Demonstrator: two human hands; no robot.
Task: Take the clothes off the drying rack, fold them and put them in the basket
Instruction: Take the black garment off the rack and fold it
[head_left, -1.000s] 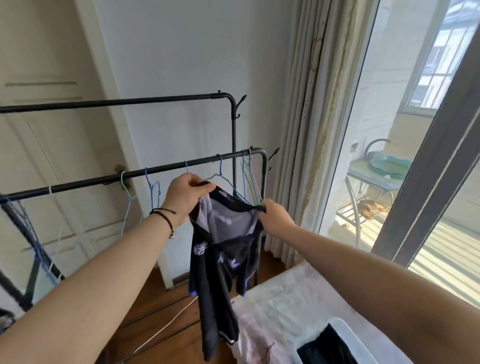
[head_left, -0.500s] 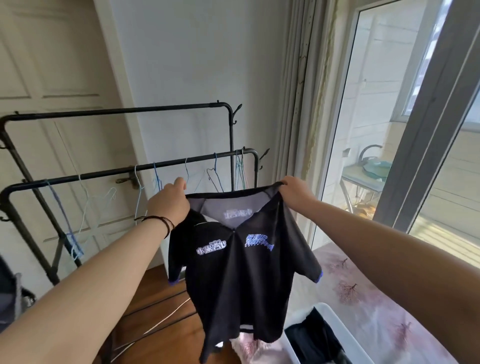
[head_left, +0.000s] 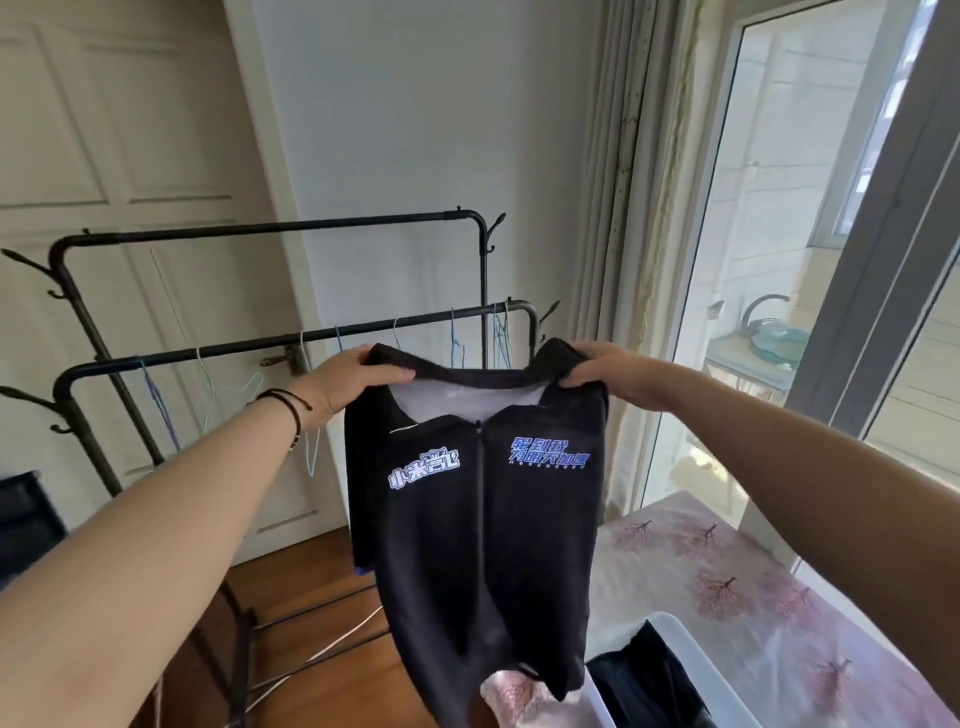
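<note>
One black shirt (head_left: 483, 519) hangs in view, held by two hands, the left hand (head_left: 353, 384) and the right hand (head_left: 613, 371). One drying rack (head_left: 270, 228) with two top rails carries several empty wire hangers (head_left: 311, 415), too thin to count. One white basket (head_left: 691, 654) holds one dark garment (head_left: 644, 680).

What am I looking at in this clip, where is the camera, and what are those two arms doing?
There is no machine here. A person wears one wide-angle camera on the head, so you look forward and down along their own bare arms. The left hand and the right hand each grip a shoulder of a black zip-front shirt with blue and white lettering, held spread out in the air. Behind it stands a black drying rack carrying only bare wire hangers. At the lower right is a bed cover with a tree print, and on it a white basket with dark clothing already inside. The shirt is off the rack and not yet folded.
</note>
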